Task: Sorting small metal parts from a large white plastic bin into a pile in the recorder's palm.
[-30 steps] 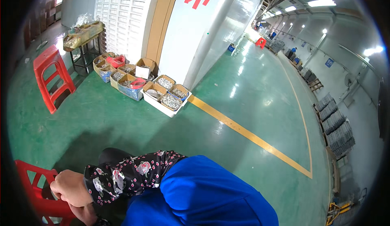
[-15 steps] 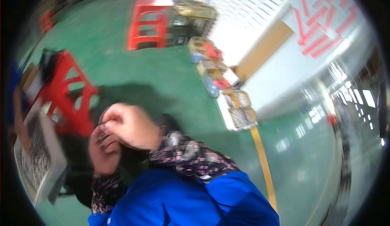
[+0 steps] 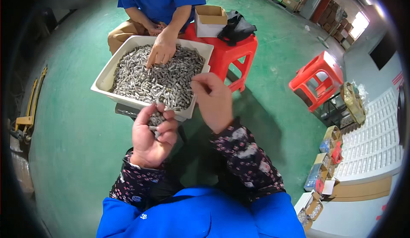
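Note:
My left hand (image 3: 151, 137) is palm up, with its fingers curled round several small grey metal cylinders (image 3: 155, 120). My right hand (image 3: 213, 103) is apart from it, beside the near right corner of a white plastic tub (image 3: 101, 83). Its thumb and forefinger are pinched together, and anything between them is too small to make out. A heap of the same grey cylinders (image 3: 141, 80) fills the tub, just beyond my hands. Across the tub, a co-worker's hand (image 3: 163, 49) reaches down with its fingertips in the heap.
A red stool (image 3: 243, 52) beside the tub bears a cardboard box (image 3: 211, 22) and a black bag (image 3: 237, 26). Another red stool (image 3: 318, 80) stands farther right. Small boxes of parts (image 3: 316, 174) line the right wall. A yellow pallet jack (image 3: 30, 110) is at far left.
My view has swung left, bringing the tub and the co-worker from the left edge to the upper middle. My hands, close together before, are now apart.

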{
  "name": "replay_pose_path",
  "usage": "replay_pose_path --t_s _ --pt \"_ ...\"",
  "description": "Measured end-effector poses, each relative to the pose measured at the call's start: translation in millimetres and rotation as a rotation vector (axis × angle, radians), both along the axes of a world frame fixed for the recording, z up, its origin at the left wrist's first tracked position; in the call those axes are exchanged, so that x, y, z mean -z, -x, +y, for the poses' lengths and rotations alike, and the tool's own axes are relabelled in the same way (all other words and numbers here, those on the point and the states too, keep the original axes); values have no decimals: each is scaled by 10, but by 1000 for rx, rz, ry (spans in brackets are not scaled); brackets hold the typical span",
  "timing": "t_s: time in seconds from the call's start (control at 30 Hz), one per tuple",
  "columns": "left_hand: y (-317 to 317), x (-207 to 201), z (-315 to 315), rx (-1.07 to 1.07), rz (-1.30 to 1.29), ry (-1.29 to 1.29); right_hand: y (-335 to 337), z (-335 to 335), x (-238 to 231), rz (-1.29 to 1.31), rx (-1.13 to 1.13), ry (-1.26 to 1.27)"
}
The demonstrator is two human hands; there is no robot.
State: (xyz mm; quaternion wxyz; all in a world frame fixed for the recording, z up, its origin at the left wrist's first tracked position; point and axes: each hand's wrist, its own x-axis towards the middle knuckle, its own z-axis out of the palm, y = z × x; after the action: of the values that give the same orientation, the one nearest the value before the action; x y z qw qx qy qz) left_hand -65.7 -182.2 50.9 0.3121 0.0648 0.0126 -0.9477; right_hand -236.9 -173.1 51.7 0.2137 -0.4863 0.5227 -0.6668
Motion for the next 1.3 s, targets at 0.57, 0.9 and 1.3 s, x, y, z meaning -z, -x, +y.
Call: replay_pose_path --t_s 0.57,0.9,1.3 --pt "2063 -859 -3216 -332 -542 566 311 -371 496 423 97 346" --pt "2949 -264 -4555 -401 -1263 1240 567 -445 547 299 4 258" --pt "1336 -686 -2311 -537 -906 2486 821 -702 816 -504 191 -40"
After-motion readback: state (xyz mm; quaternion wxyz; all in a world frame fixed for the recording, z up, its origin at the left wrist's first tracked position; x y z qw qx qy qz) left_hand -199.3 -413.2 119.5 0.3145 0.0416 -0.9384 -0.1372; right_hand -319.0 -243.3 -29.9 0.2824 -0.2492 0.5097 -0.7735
